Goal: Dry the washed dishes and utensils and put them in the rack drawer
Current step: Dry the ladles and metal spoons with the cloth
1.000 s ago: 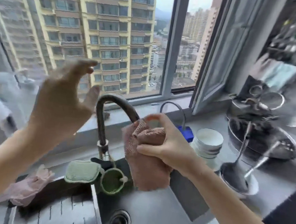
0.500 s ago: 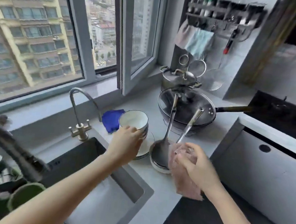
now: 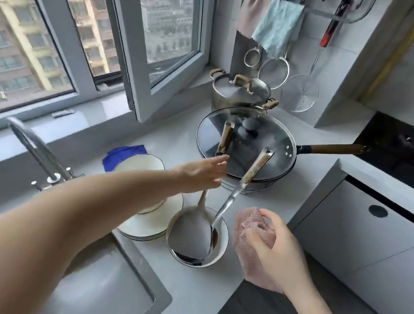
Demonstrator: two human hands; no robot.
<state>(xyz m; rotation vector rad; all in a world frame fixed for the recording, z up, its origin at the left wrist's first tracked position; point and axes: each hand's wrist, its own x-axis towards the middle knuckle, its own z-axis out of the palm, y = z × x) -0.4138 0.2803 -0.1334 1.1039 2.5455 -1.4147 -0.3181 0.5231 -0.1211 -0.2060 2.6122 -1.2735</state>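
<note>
Pink dishcloth (image 3: 249, 228) bunching in my clutching right hand (image 3: 276, 253) | left hand (image 3: 198, 173) hovering, fingers spread, at spatula (image 3: 191, 230) leaning from bowl (image 3: 222, 240) onto wok lid (image 3: 278, 140) | planning on gripping mid-handle, lifting clear of ladle (image 3: 254, 168)

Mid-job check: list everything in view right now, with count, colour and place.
sink: one, steel, lower left
faucet: one, steel, at sink
small bowl: one, white, counter beside sink
wok: one, dark, glass lid, counter
spatula: one, steel with wooden handle, head in small bowl, handle on wok lid
second utensil: one, steel, same bowl, leaning on wok
bowl and plate stack: one, white, left of small bowl
blue cloth: one, behind the stack
pot: one, steel, lidded, behind wok
strainers: three, steel, hanging on wall
hanging cloths: two, pink and light blue, wall rail
pink cloth: one, right of small bowl
left hand: fingers straight, at spatula handle
right hand: grips pink cloth
</note>
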